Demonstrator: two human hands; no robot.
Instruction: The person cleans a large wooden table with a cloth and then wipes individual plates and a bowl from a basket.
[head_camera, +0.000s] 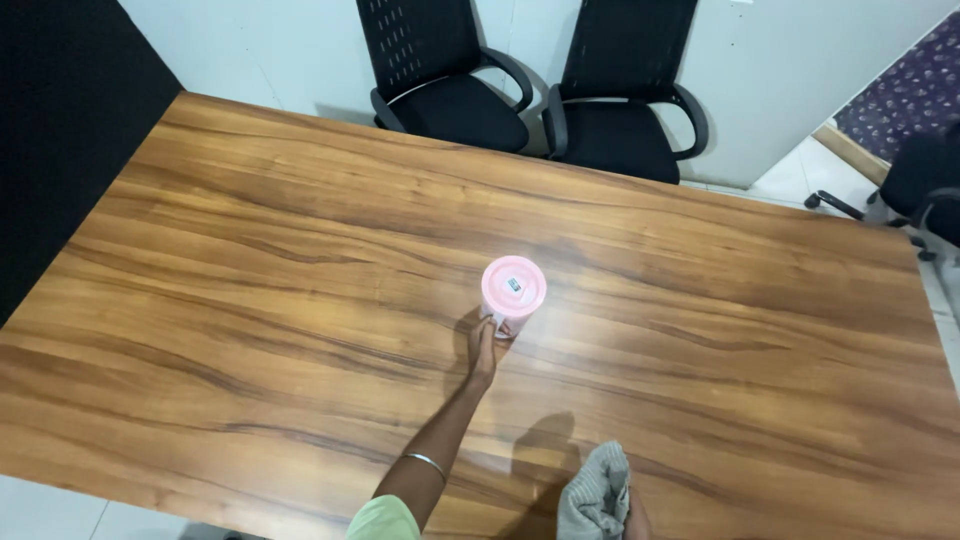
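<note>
Head view, looking down on a wide wood-grain desk (250, 300).

Left hand (484, 350): arm reaches out from 6 o'clock toward the desk's centre, a thin metal bangle (427, 464) on the wrist, a light green sleeve (385, 520) at the bottom edge. The fingers (488, 330) are pressed together and curled against the near side of a pink cup (513, 290). They touch its wall low down; whether they wrap fully round it cannot be told, since the cup hides their tips.

Pink cup: stands upright near the middle of the desk, slightly toward 3 o'clock of centre. Seen from above, its round pink top carries a small rectangular sticker (515, 283). A bright patch of glare lies on the wood just at 3 to 4 o'clock of the cup.

Right hand (632, 518): only a sliver shows at the bottom edge, around 5 o'clock from the cup and well apart from it. It holds a bunched grey cloth (595, 490), fingers closed on the fabric, mostly hidden beneath it.

Surroundings: two black mesh-backed office chairs (450, 70) stand side by side beyond the far edge at 12 o'clock, against a pale wall. Part of a third black chair (925, 185) sits at 2 o'clock on pale floor tiles. A dark panel (60, 120) fills the corner at 10 o'clock.
</note>
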